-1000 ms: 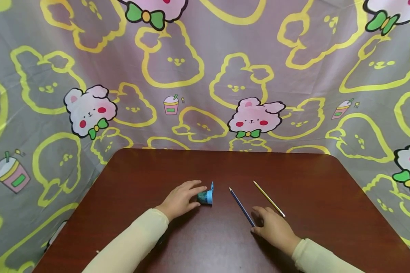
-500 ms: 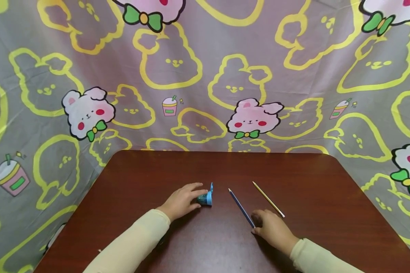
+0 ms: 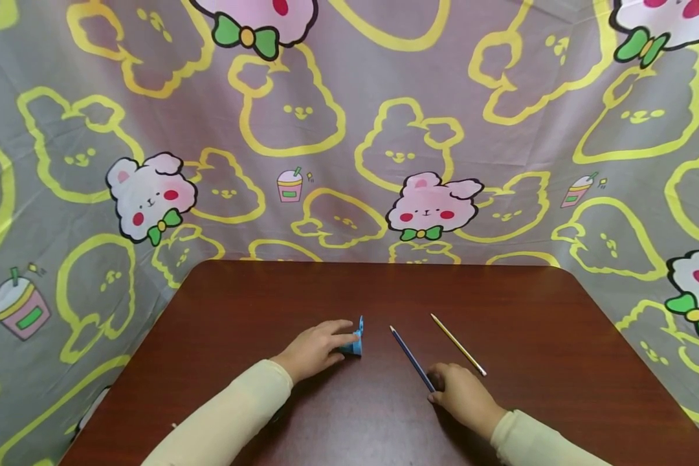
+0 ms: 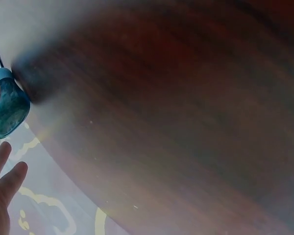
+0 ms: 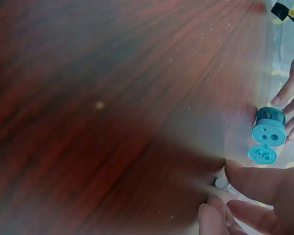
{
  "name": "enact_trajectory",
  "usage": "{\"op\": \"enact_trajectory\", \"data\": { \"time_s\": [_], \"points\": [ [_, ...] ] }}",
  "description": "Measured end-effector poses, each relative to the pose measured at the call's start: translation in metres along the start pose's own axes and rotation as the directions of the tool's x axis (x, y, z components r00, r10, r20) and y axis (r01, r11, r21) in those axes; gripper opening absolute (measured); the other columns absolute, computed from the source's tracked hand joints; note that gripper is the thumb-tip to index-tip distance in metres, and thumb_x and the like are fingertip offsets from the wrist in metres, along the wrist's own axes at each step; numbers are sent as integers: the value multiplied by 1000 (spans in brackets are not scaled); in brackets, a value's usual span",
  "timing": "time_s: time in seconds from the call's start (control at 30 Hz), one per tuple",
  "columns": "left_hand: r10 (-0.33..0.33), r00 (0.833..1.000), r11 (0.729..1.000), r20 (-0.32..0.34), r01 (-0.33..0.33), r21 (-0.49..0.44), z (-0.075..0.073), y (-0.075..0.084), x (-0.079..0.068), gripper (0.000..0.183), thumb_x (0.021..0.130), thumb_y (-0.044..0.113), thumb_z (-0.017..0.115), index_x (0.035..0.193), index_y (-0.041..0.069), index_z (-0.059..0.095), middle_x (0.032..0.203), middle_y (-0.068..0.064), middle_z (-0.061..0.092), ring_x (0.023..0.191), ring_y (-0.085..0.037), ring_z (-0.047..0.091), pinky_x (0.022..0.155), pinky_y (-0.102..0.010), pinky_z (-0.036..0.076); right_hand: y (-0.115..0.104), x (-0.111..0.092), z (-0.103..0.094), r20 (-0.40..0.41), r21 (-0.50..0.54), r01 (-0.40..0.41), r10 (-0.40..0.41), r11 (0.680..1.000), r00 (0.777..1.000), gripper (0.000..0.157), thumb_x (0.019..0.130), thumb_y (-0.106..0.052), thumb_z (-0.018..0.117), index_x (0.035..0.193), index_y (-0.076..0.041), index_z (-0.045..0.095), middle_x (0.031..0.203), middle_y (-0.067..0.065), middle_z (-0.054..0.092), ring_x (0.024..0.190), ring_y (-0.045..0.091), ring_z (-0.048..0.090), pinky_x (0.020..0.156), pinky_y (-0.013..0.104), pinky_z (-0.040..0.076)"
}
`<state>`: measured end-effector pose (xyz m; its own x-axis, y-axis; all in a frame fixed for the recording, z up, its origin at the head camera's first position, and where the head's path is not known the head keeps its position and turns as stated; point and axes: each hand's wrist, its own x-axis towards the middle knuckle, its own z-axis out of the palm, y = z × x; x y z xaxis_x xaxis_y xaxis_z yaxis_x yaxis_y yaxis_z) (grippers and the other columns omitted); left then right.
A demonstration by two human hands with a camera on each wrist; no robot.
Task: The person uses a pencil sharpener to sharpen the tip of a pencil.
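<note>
My left hand [image 3: 311, 353] is spread around a blue pencil sharpener [image 3: 355, 344] that lies on the table with its lid flipped up. In the left wrist view a finger overlaps the sharpener's clear teal body [image 4: 12, 110], while other fingers are spread out below it. The right wrist view shows the holes in the sharpener's face [image 5: 268, 135]. A dark blue pencil [image 3: 410, 356] lies on the table, point away from me. My right hand [image 3: 466, 395] pinches its rear end between thumb and fingers; the pale end of that pencil [image 5: 221, 183] shows in the right wrist view.
A yellow pencil [image 3: 458, 344] with a white end lies to the right of the blue one, just beyond the right hand. The dark red-brown table [image 3: 303, 291] has rounded far corners. A cartoon-print curtain [image 3: 349, 129] hangs close behind it and along both sides.
My left hand has moved slightly forward, and its fingers now cover more of the sharpener. The right hand's fingers have drawn in a little at the blue pencil's end. Both pencils stay put.
</note>
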<state>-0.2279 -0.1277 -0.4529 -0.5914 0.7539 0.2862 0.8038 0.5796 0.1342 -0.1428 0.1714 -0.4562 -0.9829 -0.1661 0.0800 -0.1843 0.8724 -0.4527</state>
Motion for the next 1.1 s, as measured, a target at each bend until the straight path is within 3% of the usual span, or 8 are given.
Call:
{"op": "enact_trajectory", "data": {
  "time_s": [0.3,0.63,1.1],
  "points": [
    [65,998,998,-14,-65,26,5,-2,4,46,82,12,78,126,16,66,131,-11,57,119,-26,56,92,-37,51,-2,0,-1,10,-4,-9,9,1000,1000,29,67,-3,84,90,-7,68,66,-6,52,62,9,49,58,29,45],
    [49,999,998,-12,-49,35,7,-1,3,47,82,9,77,126,18,65,127,-9,59,115,-23,59,89,-35,53,-2,3,-1,17,-18,-11,11,1000,1000,26,68,-3,83,90,-6,69,64,-6,53,59,8,48,56,29,44],
    [69,995,997,-77,-66,36,13,-1,3,44,79,5,78,121,16,68,121,-9,61,110,-24,61,87,-35,54,-1,5,-2,-2,-28,6,-6,1000,1000,20,67,2,76,85,-6,70,64,-6,58,59,10,50,57,32,46]
  ]
}}
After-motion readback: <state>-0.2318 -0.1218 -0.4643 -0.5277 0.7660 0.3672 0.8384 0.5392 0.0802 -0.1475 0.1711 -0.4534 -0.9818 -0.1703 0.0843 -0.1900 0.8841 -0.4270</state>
